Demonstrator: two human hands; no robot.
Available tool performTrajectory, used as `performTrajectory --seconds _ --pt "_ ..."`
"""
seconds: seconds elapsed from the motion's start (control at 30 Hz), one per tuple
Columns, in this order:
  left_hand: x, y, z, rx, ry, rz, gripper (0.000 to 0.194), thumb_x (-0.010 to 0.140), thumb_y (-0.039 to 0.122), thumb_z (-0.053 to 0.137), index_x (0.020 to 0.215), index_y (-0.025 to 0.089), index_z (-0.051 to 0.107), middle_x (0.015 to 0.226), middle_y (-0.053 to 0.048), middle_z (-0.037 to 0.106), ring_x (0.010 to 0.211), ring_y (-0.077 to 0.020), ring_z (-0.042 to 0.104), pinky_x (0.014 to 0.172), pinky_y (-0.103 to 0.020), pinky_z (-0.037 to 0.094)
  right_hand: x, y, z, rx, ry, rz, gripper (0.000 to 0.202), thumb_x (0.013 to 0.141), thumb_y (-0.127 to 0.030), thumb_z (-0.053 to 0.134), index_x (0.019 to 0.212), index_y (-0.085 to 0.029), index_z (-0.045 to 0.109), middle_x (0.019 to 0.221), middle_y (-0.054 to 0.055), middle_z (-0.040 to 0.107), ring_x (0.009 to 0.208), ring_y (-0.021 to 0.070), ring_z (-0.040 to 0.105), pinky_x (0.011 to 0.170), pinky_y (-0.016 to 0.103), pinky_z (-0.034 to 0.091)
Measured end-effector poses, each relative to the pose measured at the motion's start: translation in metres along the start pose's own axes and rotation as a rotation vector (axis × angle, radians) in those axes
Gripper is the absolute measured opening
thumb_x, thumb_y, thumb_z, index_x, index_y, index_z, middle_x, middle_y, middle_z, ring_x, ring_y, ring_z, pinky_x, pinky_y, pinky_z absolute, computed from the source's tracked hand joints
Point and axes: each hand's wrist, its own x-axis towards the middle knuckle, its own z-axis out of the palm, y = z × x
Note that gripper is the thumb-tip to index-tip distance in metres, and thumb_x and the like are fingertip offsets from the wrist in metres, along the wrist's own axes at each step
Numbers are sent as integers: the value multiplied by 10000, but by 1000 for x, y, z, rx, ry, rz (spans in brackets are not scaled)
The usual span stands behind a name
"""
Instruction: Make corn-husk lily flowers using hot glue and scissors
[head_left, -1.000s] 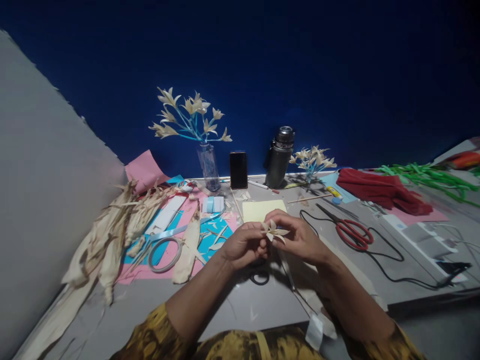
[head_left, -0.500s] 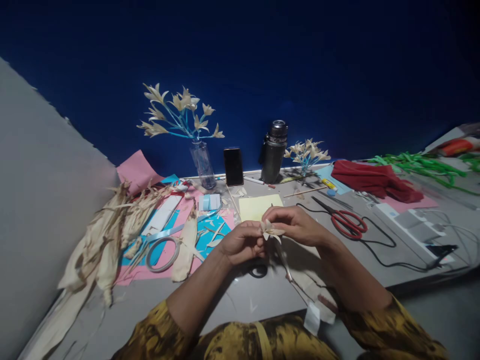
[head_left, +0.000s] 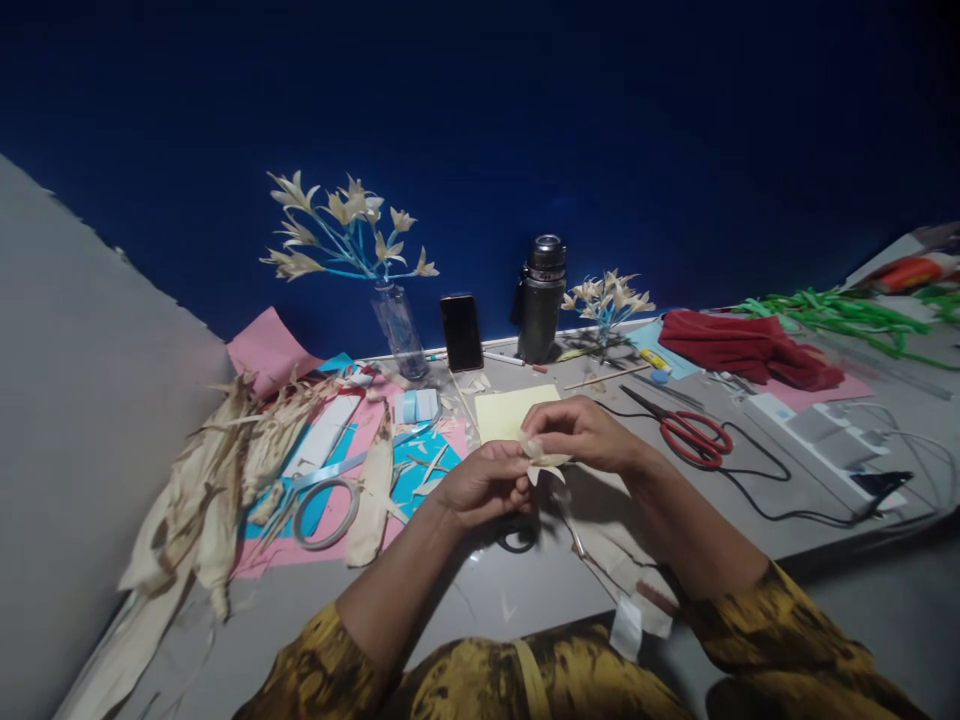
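Note:
Between my two hands is a pale corn-husk flower [head_left: 549,467] with pointed petals spread out. My left hand [head_left: 486,484] pinches it from the left, its fingers curled. From the right, the fingertips of my right hand [head_left: 576,430] close on its upper petals. A yellow paper pad [head_left: 504,412] lies just behind my hands. Below them are a roll of dark tape [head_left: 517,537] and a thin metal-tipped tool [head_left: 574,530], beside pale husk scraps [head_left: 622,560]. The flower's base is hidden by my fingers.
Dried corn husks [head_left: 225,500] and a grey tape roll [head_left: 328,513] lie left over pink and blue paper. Behind stand a glass vase [head_left: 401,330] of husk flowers, a phone [head_left: 461,333] and a flask [head_left: 541,300]. Red-handled scissors [head_left: 696,440] and a power strip [head_left: 799,455] are right.
My right fingers have shifted slightly on the petals, and the flower now shows more of its lower petals. The whole view has moved a little.

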Motion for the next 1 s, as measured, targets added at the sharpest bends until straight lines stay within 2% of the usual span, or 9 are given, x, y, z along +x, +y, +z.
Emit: performTrajectory --seconds 0.07,0.2,0.27,0.4,0.53,0.7,0.83,1.0 --pt "1 -1 1 -9 72 42 251 668 253 848 743 109 657 536 -9 580 450 -85 497 534 -239 432 1 6 5 134 149 33 225 779 -379 750 775 -155 727 728 21 647 638 135 535 579 245 428" --pt "4 -2 3 -83 297 213 276 606 156 878 729 135 632 592 -4 624 481 -76 527 544 -214 442 0 15 19 355 565 81 262 716 -407 804 764 -167 710 573 -44 526 494 83 398 463 208 309" --pt "6 -2 5 -109 379 305 295 583 154 898 712 133 633 618 -2 634 518 -79 555 563 -209 452 -2 16 28 432 690 108 285 685 -408 828 757 -161 707 567 -39 532 492 85 404 455 210 304" --pt "9 0 8 -142 415 422 324 557 205 926 706 137 647 619 10 636 512 -70 542 565 -210 456 -7 13 49 572 794 146 313 617 -372 878 753 -150 704 559 -37 550 464 67 384 436 202 275" --pt "8 2 9 -161 376 434 335 549 232 935 710 142 656 562 22 612 474 -61 504 559 -212 455 -6 9 65 652 886 130 331 564 -347 905 745 -150 709 565 -38 567 446 54 379 421 197 272" --pt "5 1 6 -184 340 363 345 560 190 924 763 149 648 635 23 622 524 -59 528 610 -210 480 -1 13 74 619 914 103 291 615 -363 876 759 -155 732 621 -13 620 476 66 415 433 201 305" --pt "6 -1 4 -170 326 368 323 578 135 894 759 150 627 688 19 632 544 -65 538 606 -215 476 0 20 79 546 951 87 261 663 -363 854 796 -169 742 660 -7 643 527 96 471 474 216 364" --pt "6 -2 3 -173 287 374 338 577 187 913 701 145 601 673 7 641 564 -84 564 596 -217 464 1 24 84 545 926 81 238 674 -353 843 792 -173 741 690 3 668 578 131 537 525 246 431"
